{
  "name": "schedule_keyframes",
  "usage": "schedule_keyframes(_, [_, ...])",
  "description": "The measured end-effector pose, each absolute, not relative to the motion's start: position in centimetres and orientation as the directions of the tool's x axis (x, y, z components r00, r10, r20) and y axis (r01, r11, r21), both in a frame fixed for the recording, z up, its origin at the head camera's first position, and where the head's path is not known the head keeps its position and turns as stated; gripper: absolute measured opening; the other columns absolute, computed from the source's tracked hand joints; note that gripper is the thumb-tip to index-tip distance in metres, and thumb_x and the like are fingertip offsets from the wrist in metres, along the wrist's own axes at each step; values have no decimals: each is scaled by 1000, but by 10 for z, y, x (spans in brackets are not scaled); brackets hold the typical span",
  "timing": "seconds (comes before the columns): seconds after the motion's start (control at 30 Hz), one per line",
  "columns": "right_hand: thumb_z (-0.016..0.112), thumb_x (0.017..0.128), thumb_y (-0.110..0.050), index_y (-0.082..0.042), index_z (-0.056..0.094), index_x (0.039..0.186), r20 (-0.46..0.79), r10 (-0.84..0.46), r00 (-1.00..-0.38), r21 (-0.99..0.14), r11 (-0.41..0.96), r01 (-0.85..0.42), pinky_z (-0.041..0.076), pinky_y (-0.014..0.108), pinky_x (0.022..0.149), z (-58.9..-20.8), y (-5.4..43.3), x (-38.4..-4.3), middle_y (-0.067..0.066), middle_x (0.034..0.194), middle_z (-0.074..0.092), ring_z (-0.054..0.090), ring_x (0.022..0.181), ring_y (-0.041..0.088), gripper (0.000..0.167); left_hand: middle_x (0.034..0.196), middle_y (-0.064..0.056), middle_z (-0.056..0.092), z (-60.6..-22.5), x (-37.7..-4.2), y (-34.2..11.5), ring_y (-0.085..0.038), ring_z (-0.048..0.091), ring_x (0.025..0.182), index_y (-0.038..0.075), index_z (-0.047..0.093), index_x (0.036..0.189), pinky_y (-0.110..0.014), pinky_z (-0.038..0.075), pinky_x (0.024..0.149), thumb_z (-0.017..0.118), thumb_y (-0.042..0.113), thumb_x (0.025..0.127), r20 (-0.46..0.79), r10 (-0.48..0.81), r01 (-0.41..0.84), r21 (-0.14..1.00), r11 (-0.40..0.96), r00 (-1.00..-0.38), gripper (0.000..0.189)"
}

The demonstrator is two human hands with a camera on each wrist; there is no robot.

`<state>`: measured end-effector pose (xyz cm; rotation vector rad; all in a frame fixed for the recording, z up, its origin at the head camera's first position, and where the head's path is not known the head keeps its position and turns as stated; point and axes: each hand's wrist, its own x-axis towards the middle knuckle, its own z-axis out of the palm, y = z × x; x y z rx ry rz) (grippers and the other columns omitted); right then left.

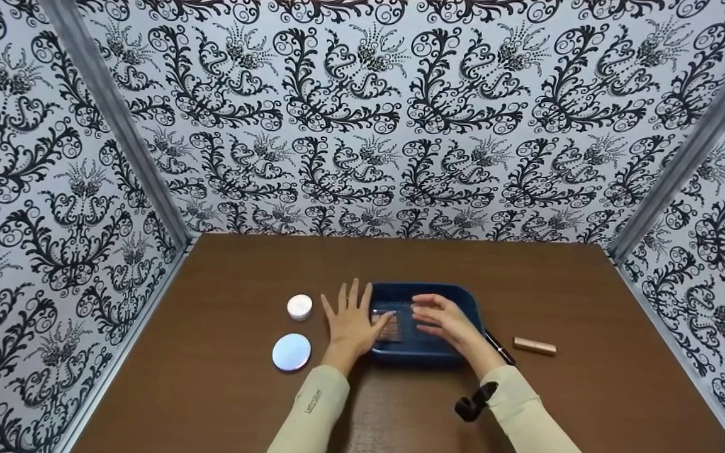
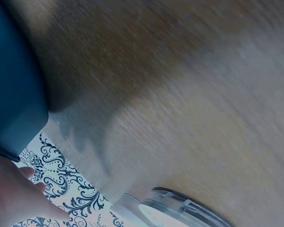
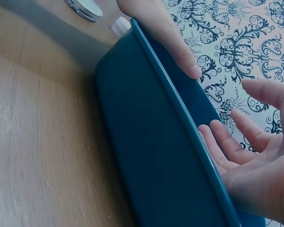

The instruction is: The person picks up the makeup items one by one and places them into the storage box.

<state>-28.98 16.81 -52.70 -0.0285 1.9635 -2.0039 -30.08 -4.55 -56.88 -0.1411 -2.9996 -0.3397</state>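
1. Right hand [image 3: 262,163]: fingers loosely bent.
2. Blue basin [image 3: 137,118]: rim just beside these fingers.
3. Left hand [image 3: 158,30]: thumb pointing toward them.
4. Round container [image 3: 87,8]: well apart from them.
5. Scroll-patterned wall [image 3: 246,49]: behind them.

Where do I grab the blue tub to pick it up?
The blue tub is probably best held by its rim at the left and right ends, coming from both sides. Those ends are its shorter sides, and the rim stands up above the table. Mind the black pen-like stick by the right end.
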Motion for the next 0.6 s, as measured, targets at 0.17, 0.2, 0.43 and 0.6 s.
schedule_keyframes(0.17, [65,96,-15,7,48,137,-199,-253,-947,-979,-1,206,52,46,102,-524,171,-289,9,121,65,67,101,11,50,168,-5,21,-566,-300,-46,-31,15,156,28,25,159,-70,3,119,31,80,90,114,80,104,219,970,-990,87])
schedule_keyframes(0.2, [65,96,-15,7,48,137,-196,-255,-947,-979,-3,204,52,45,102,-524,172,-289,9,122,64,67,100,11,50,168,-5,21,-565,-300,-46,-31,15,156,27,25,159,-71,2,118,33,80,90,115,81,105,226,968,-990,87])
schedule_keyframes(0.43, [64,96,-15,7,48,138,-196,-258,-946,-979,5,202,51,47,104,-523,177,-287,2,116,65,66,98,9,49,167,-6,23,-565,-298,-46,-32,17,155,27,28,159,-71,4,118,37,78,90,120,80,106,225,969,-990,86])
schedule_keyframes(0.6, [65,96,-16,5,48,139,-205,-249,-946,-978,8,210,52,45,103,-521,182,-285,6,120,63,66,99,8,50,167,-6,24,-565,-297,-45,-32,18,155,27,28,159,-71,6,118,34,79,90,125,80,106,219,970,-989,87])
